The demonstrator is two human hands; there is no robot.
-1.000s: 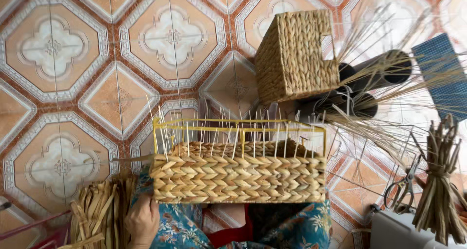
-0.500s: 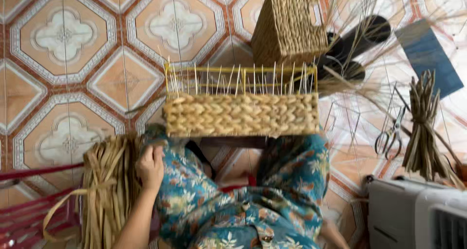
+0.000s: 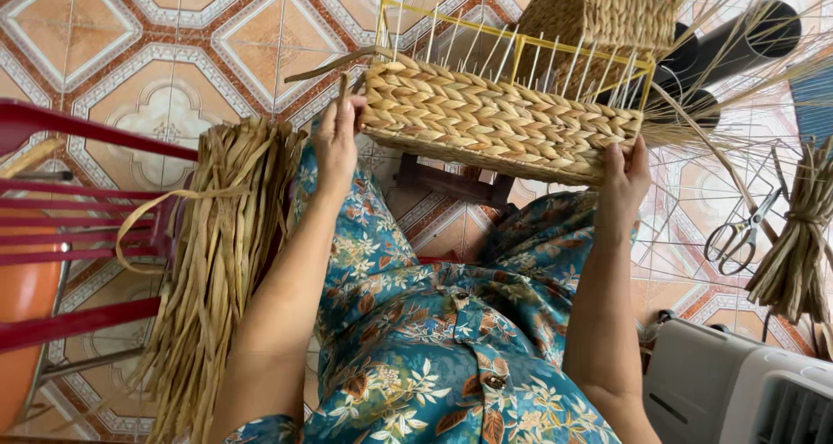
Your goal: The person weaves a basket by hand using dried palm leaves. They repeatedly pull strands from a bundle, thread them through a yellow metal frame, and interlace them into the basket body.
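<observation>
A home floor is serving as a basket-weaving workplace. Patterned tiles (image 3: 165, 58) are covering the ground. A bundle of dried fibre (image 3: 217, 262) is hanging at the left over a red chair (image 3: 78, 227), a half-woven basket (image 3: 499, 118) is sitting in the middle, a finished basket (image 3: 599, 10) is standing far behind it, and scissors (image 3: 737, 231) and another fibre bundle (image 3: 794, 236) are lying at the right.

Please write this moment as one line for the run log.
left hand: holds left end of half-woven basket | right hand: holds its right end | beside: straw bundle, scissors
</observation>
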